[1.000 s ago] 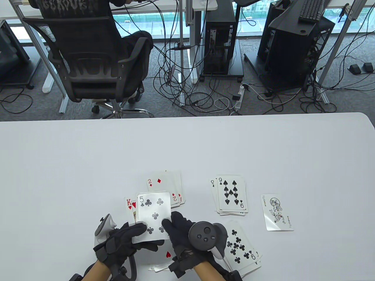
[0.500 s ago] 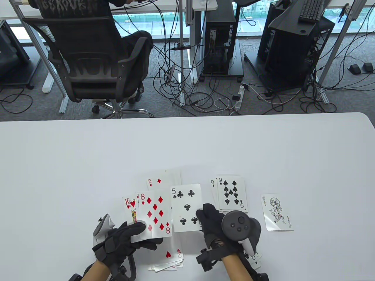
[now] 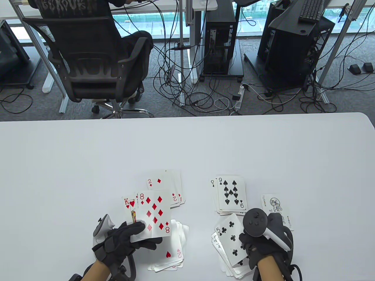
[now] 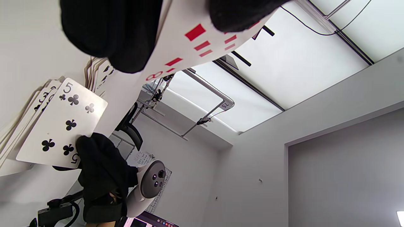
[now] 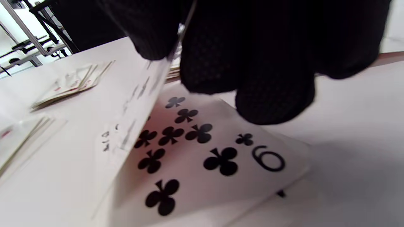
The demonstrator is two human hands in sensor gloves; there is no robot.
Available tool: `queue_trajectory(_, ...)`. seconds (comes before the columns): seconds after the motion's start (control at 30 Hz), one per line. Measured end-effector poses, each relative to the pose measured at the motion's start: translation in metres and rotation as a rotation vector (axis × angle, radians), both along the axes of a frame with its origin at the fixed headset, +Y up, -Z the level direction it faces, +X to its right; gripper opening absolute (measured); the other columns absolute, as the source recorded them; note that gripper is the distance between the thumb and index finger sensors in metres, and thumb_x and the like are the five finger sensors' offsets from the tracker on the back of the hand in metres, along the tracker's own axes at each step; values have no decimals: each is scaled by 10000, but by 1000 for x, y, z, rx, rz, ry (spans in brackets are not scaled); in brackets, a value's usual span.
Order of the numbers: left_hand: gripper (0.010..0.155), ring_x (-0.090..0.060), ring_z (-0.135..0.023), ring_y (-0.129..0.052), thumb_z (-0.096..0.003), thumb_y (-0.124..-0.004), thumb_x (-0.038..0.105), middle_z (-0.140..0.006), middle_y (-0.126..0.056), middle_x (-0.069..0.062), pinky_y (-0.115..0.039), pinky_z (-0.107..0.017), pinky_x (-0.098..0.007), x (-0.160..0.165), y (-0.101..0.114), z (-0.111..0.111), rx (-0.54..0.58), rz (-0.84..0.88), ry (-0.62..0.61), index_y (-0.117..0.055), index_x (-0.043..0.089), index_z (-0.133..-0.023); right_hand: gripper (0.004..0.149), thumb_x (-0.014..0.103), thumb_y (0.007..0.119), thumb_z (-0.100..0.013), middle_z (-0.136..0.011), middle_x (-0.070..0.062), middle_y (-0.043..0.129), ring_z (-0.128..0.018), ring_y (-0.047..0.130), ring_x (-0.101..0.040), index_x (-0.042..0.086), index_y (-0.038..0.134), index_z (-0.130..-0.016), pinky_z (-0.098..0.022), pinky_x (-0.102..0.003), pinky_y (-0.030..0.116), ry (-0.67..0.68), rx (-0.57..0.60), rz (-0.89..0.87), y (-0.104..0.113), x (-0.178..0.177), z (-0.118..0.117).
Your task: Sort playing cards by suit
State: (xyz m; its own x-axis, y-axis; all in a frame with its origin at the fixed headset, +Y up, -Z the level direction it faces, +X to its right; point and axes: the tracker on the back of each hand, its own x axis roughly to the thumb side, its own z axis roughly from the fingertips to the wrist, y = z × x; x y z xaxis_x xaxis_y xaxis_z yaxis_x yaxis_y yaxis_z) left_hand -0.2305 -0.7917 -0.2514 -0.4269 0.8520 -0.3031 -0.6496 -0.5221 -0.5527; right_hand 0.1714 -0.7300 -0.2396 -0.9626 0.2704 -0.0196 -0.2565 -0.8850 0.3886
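Now we see the right hand (image 3: 263, 240) pinching the five of clubs (image 3: 231, 238), held tilted just above the clubs pile (image 3: 225, 263) at the table's (image 3: 187, 140) near right. Our left hand (image 3: 126, 243) grips the deck (image 3: 152, 212), eight of diamonds on top, above the hearts pile (image 3: 171, 257). Diamonds (image 3: 170, 184) and spades (image 3: 231, 194) lie farther back.

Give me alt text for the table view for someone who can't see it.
The gloved right hand lowers a five of clubs onto the clubs pile, while the left hand holds a fan fronted by the eight of diamonds. Diamond, heart and spade piles and a joker lie on the white table.
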Motion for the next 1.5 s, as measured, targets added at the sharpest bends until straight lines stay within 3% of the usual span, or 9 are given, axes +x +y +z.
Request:
queue_trajectory(0.33,422,-414,-794,-858,-660,-669,210,-974,-687,-192,-779,-556,-484,-6,0,-2,-3,-1,39,-522,127,-1046,561,319,760,-510,-474,-169,928,-396,955,-399,-154,704,-806,-388,-587,793,101,-9,285,-26,-9,3)
queue_trajectory(0.5,422,-412,-796,-856,-661,-668,212,-975,-686,-190,-779,-557,-483,-8,0,-2,-10,1,57,-520,128,-1047,556,319,758,-511,-457,-161,932,-376,959,-390,-153,714,-801,-377,-579,801,108,0,281,-21,-13,1)
queue_trajectory(0.63,422,-412,-796,-857,-663,-666,212,-977,-683,-191,-779,-558,-483,-11,0,-3,-13,1,77,-518,128,-1048,562,319,747,-520,-457,-164,932,-376,958,-391,-163,708,-807,-375,-580,800,134,117,166,2,-31,-5)
queue_trajectory(0.77,423,-411,-799,-854,-663,-665,214,-978,-680,-192,-778,-559,-482,-11,0,-3,-16,-3,81,-516,128,-1049,572,319,720,-536,-455,-165,933,-372,959,-392,-178,699,-817,-371,-580,799,185,308,-96,27,-68,-10)
queue_trajectory(0.97,424,-414,-801,-852,-662,-664,217,-980,-678,-191,-776,-560,-484,-11,0,-3,-15,-11,71,-515,130,-1050,596,345,660,-564,-492,-177,927,-406,951,-405,-180,670,-846,-387,-589,791,225,579,-428,34,-132,-12)
queue_trajectory(1.07,425,-417,-801,-849,-662,-664,218,-981,-675,-192,-774,-561,-486,-11,0,-3,-16,-8,71,-514,130,-1050,704,411,661,-562,-562,-207,895,-466,923,-436,-206,581,-892,-418,-612,764,244,553,-562,23,-162,-15)
queue_trajectory(1.2,426,-414,-803,-850,-664,-662,220,-982,-675,-193,-775,-562,-484,-11,1,-3,-10,-6,70,-511,130,-1052,893,492,670,-552,-730,-259,778,-596,838,-497,-199,300,-981,-487,-655,697,264,483,-670,7,-191,-18)
queue_trajectory(1.3,425,-413,-800,-852,-664,-663,219,-981,-677,-193,-776,-561,-483,-11,1,-4,-10,-6,70,-512,130,-1052,927,480,714,-529,-732,-247,767,-591,842,-484,-212,280,-966,-484,-648,704,246,517,-686,2,-199,-19)
queue_trajectory(1.5,422,-429,-807,-837,-674,-657,229,-987,-664,-198,-767,-565,-491,-12,0,-4,-3,-31,80,-507,126,-1055,857,443,733,-522,-645,-167,817,-515,902,-401,-217,372,-932,-443,-587,765,160,522,-741,-9,-193,-22)
